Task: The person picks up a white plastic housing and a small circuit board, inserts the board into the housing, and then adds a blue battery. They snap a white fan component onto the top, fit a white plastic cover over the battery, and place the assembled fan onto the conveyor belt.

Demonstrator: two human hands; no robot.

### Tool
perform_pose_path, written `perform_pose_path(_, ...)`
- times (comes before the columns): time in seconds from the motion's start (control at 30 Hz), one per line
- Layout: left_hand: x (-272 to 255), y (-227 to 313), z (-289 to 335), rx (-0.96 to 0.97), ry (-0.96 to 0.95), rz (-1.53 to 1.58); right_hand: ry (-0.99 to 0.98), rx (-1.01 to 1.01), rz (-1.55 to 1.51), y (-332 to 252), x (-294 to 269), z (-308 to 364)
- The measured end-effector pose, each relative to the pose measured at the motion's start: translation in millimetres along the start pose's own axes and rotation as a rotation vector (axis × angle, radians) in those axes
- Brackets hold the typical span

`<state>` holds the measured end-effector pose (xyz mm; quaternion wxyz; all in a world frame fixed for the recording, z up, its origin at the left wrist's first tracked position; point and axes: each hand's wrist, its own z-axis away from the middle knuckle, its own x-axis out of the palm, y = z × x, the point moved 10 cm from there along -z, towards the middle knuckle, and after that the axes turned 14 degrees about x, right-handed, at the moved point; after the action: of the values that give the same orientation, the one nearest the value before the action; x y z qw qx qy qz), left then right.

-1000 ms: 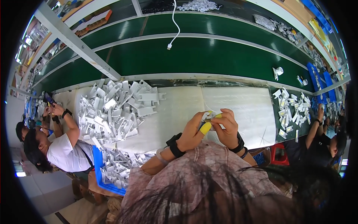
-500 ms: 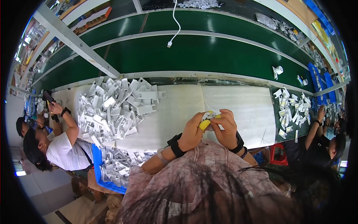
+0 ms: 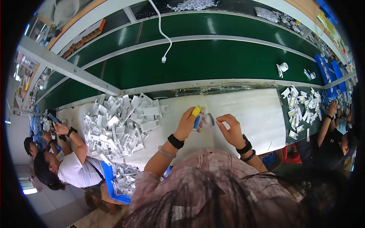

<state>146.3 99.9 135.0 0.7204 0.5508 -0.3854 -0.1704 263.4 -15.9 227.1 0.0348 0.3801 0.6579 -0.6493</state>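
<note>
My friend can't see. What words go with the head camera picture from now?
A person's left hand holds a small blue thing over a white sheet, with the right hand close by. A big heap of white parts lies at left and a smaller pile at right; other people are at both edges.

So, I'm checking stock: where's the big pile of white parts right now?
In the head view, the pile of white parts lies left of the left hand, on the pale sheet, beyond the blue bin.
</note>
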Motion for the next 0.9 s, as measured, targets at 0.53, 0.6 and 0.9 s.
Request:
perform_pose_path(0.53, -336.1, -1.8, -198.7, 0.683, 0.266, -0.71, 0.274, 0.397, 0.405, 295.2, -193.4, -130.4)
perform_pose_path(0.6, -364.8, -13.4, -196.1, 0.563, 0.472, -0.705, 0.405, 0.57, 0.531, 344.1, -239.1, -135.1)
perform_pose_path(0.9, -283.0, -35.9, -79.6, 0.409, 0.663, -0.619, 0.702, 0.975, 0.731, 427.8, -313.9, -159.9)
